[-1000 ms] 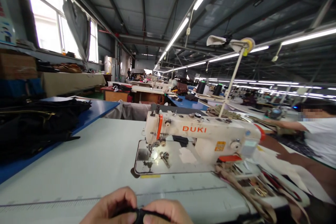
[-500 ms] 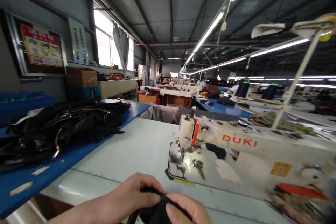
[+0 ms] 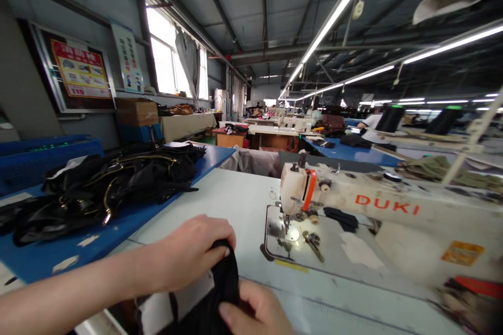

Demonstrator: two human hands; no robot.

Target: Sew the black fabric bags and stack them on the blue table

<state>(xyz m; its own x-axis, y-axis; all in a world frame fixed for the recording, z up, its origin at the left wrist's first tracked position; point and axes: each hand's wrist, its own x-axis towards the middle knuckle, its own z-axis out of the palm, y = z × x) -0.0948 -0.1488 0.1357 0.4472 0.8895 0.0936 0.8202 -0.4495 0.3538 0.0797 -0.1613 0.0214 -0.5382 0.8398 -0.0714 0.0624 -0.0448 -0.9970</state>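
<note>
My left hand (image 3: 192, 254) and my right hand (image 3: 255, 310) both grip a piece of black fabric (image 3: 222, 293) at the near edge of the pale sewing table (image 3: 228, 199). The left hand pinches the fabric's top from above; the right hand holds it from below, thumb pressed on the cloth. A white DUKI sewing machine (image 3: 377, 207) stands to the right, its lit needle area (image 3: 288, 230) a short way beyond my hands.
A heap of black garments with gold zippers (image 3: 106, 183) lies on a blue table (image 3: 74, 256) at left. Blue crates (image 3: 35, 159) stand behind it. Rows of sewing stations stretch back, and a person in white (image 3: 369, 123) sits far off.
The view has swung further left and down. My hands have lifted the black fabric up and forward, and more of it now shows between them.
</note>
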